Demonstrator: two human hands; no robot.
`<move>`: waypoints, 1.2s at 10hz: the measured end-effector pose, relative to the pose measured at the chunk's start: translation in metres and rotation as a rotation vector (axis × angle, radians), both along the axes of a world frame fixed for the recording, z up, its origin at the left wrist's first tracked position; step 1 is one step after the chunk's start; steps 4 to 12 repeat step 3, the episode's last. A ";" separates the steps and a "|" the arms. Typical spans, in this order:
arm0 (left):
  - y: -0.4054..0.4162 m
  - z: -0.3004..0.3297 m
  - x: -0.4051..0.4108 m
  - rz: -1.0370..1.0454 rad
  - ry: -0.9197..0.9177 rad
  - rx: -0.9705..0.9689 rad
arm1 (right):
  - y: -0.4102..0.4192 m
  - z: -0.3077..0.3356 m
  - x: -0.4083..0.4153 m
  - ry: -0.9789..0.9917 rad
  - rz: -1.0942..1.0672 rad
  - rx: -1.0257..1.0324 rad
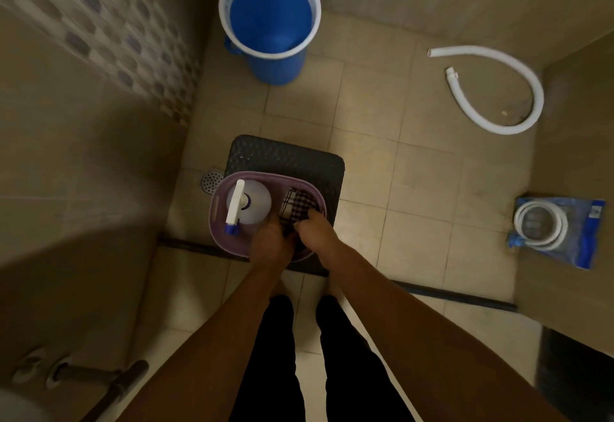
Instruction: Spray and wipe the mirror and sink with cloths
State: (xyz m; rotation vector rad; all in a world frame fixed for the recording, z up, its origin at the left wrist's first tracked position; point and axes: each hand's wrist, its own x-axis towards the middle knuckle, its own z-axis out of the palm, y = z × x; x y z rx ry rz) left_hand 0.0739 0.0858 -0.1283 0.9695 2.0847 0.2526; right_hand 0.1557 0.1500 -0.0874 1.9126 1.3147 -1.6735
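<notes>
One lilac basket (217, 219) on dark stool (289, 155), holding one spray bottle (249, 204), one checked cloth (297, 204). Two hands: left hand (269, 242) and right hand (314, 230) both gripping cloth. One blue bucket (275, 62), two white hoses on floor.
</notes>
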 end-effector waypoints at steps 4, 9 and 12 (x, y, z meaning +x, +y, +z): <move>-0.052 0.075 -0.006 -0.314 0.239 0.230 | -0.030 0.058 0.052 -0.014 0.770 0.537; -0.052 0.075 -0.006 -0.314 0.239 0.230 | -0.030 0.058 0.052 -0.014 0.770 0.537; -0.052 0.075 -0.006 -0.314 0.239 0.230 | -0.030 0.058 0.052 -0.014 0.770 0.537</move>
